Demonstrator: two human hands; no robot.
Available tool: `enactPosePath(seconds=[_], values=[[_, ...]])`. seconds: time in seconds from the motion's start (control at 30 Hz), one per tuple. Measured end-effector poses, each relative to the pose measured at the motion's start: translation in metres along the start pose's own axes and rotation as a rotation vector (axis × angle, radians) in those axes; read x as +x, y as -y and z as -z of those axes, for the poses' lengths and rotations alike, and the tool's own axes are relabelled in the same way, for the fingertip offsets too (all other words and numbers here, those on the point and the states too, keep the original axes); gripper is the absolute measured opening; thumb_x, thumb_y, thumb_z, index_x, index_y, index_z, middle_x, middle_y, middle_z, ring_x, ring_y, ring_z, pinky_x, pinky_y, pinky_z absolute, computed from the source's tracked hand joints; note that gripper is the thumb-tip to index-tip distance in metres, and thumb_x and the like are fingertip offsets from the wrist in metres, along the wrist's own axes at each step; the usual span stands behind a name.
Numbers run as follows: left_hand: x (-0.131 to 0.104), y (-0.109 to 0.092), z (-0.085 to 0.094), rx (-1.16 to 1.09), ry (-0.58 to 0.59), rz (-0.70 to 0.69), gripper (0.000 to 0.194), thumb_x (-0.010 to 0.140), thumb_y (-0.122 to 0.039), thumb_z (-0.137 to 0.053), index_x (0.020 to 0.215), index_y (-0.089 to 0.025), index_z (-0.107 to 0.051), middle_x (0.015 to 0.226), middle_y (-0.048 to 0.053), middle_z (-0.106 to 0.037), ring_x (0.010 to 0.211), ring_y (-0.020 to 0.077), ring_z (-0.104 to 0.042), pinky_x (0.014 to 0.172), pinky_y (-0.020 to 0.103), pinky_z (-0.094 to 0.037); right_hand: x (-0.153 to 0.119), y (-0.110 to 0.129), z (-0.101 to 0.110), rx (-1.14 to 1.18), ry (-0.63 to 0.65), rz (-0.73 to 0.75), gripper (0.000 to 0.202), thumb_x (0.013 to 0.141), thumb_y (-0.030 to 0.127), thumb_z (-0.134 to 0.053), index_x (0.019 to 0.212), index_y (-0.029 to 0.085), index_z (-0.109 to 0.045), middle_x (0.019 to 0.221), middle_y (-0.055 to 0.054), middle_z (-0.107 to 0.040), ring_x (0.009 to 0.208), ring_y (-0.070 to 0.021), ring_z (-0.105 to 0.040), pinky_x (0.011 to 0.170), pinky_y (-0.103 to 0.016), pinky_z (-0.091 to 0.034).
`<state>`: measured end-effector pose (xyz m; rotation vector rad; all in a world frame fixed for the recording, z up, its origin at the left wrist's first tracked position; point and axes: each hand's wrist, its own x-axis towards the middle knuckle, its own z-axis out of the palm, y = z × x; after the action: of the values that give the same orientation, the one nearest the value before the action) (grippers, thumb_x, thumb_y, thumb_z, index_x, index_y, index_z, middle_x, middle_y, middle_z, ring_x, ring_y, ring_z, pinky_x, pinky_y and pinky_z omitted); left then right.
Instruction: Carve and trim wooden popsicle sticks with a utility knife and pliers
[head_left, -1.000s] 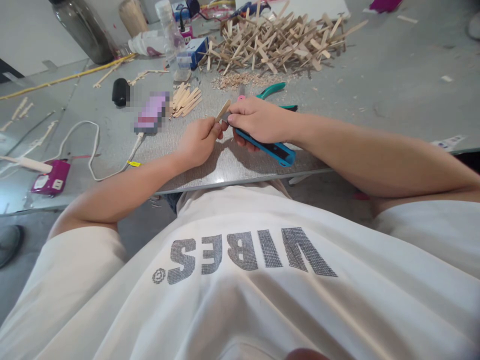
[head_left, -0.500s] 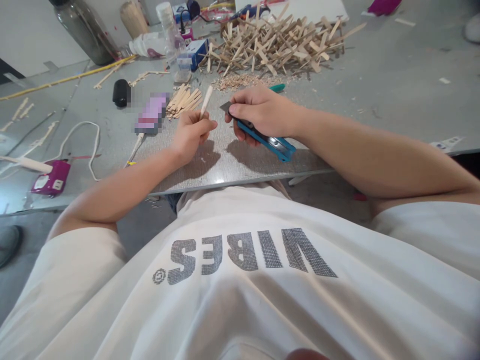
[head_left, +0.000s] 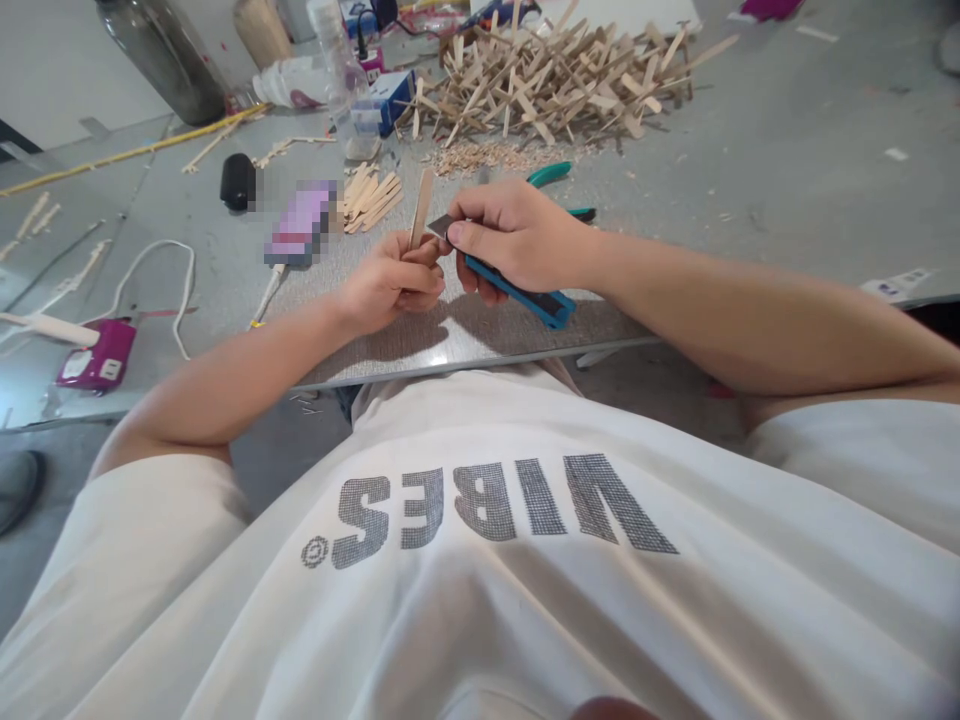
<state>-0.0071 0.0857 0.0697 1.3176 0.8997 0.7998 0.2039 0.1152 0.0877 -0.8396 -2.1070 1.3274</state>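
Note:
My left hand is closed around the lower part of a flat wooden craft stick, which points up and away from me. In my right hand is a blue utility knife, its grey blade out and close beside the stick. I cannot tell whether the blade touches the wood. Both hands are near each other above the table's front edge. Behind my left hand lies a small bundle of craft sticks. A tool with green handles lies partly hidden behind my right hand.
A large heap of craft sticks covers the back of the grey table, with shavings before it. A phone on a cable, a black case, clear bottle, dark bottle and purple adapter stand or lie leftward.
My hands have come closer together, bringing the knife blade up to the stick. The stick now shows its broad face, and more of the green-handled tool is visible.

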Motion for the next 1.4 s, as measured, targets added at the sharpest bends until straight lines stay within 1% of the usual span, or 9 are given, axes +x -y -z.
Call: enactPosePath(seconds=[0.5,0.63,0.8,0.9,1.0,1.07,1.2,1.33,1.4], values=[[0.001,0.004,-0.003,0.069,-0.022,-0.003,0.05,0.064,-0.017,-0.07,0.077,-0.027,-0.023,0.06,-0.008,-0.03,0.049,0.0053,-0.024,0.056,0.026,-0.02,0.001,0.0,-0.005,-0.095,-0.06,-0.026,0.031,0.118,0.021,-0.055,0.088,0.025,-0.051,0.065,0.004,-0.067,0.046,-0.0129,-0.06,0.045,-0.023,-0.045],[0.002,0.007,-0.004,0.045,-0.049,-0.019,0.044,0.075,-0.014,-0.069,0.076,-0.026,-0.026,0.061,-0.007,-0.027,0.051,0.0063,-0.022,0.056,0.026,-0.018,0.002,0.003,-0.004,-0.093,-0.08,-0.044,0.028,0.118,0.025,-0.057,0.091,0.026,-0.053,0.063,0.004,-0.066,0.047,-0.0139,-0.06,0.045,-0.024,-0.047],[0.009,0.01,0.001,-0.026,-0.095,-0.042,0.048,0.11,-0.046,-0.052,0.074,-0.025,-0.029,0.069,-0.007,-0.015,0.054,0.0082,-0.013,0.054,0.029,-0.014,0.011,-0.001,0.017,-0.157,-0.221,-0.063,0.03,0.121,0.02,-0.05,0.091,0.026,-0.05,0.068,0.003,-0.068,0.049,-0.017,-0.061,0.047,-0.03,-0.049],[0.012,0.012,0.004,0.037,-0.148,-0.069,0.056,0.112,-0.064,-0.053,0.076,-0.026,-0.033,0.069,-0.008,-0.016,0.055,0.0092,-0.01,0.055,0.03,-0.013,0.025,-0.02,0.037,-0.298,-0.245,-0.082,0.037,0.116,0.01,-0.061,0.084,0.025,-0.051,0.068,0.003,-0.066,0.056,-0.0109,-0.059,0.054,-0.024,-0.045],[0.013,0.017,0.007,0.056,-0.154,-0.144,0.053,0.11,-0.07,-0.058,0.084,-0.027,-0.041,0.065,-0.009,-0.018,0.055,0.0097,-0.008,0.058,0.032,-0.01,0.038,-0.043,0.047,-0.497,-0.161,-0.006,0.048,0.111,0.002,-0.066,0.073,0.025,-0.049,0.057,0.006,-0.046,0.062,-0.0074,-0.049,0.061,-0.016,-0.04],[0.013,0.019,0.008,0.064,-0.192,-0.181,0.049,0.112,-0.069,-0.056,0.089,-0.028,-0.041,0.063,-0.01,-0.02,0.054,0.01,-0.01,0.059,0.032,-0.011,0.042,-0.053,0.045,-0.614,-0.139,0.017,0.047,0.112,0.007,-0.068,0.073,0.026,-0.05,0.06,0.007,-0.042,0.062,-0.0067,-0.045,0.06,-0.015,-0.037],[0.015,0.017,0.007,0.105,-0.323,-0.149,0.042,0.118,-0.058,-0.051,0.091,-0.029,-0.037,0.063,-0.01,-0.025,0.049,0.0107,-0.023,0.057,0.03,-0.021,0.04,-0.054,0.042,-0.76,-0.218,0.014,0.045,0.1,0.013,-0.09,0.077,0.024,-0.052,0.066,0.005,-0.045,0.062,-0.0104,-0.035,0.053,-0.022,-0.029],[0.016,0.013,0.003,0.099,-0.327,-0.162,0.033,0.12,-0.027,-0.042,0.087,-0.027,-0.043,0.059,-0.009,-0.033,0.049,0.0108,-0.027,0.055,0.029,-0.023,0.04,-0.051,0.073,-0.848,-0.294,0.011,0.036,0.094,0.017,-0.096,0.084,0.021,-0.062,0.074,0.003,-0.055,0.065,-0.0107,-0.037,0.05,-0.025,-0.021],[0.016,0.011,0.002,0.126,-0.328,-0.187,0.036,0.118,-0.02,-0.044,0.083,-0.026,-0.047,0.055,-0.009,-0.036,0.048,0.0106,-0.028,0.053,0.029,-0.024,0.042,-0.055,0.095,-0.967,-0.192,-0.01,0.04,0.082,0.027,-0.106,0.087,0.02,-0.067,0.081,0.002,-0.062,0.07,-0.0095,-0.04,0.052,-0.022,-0.022]])
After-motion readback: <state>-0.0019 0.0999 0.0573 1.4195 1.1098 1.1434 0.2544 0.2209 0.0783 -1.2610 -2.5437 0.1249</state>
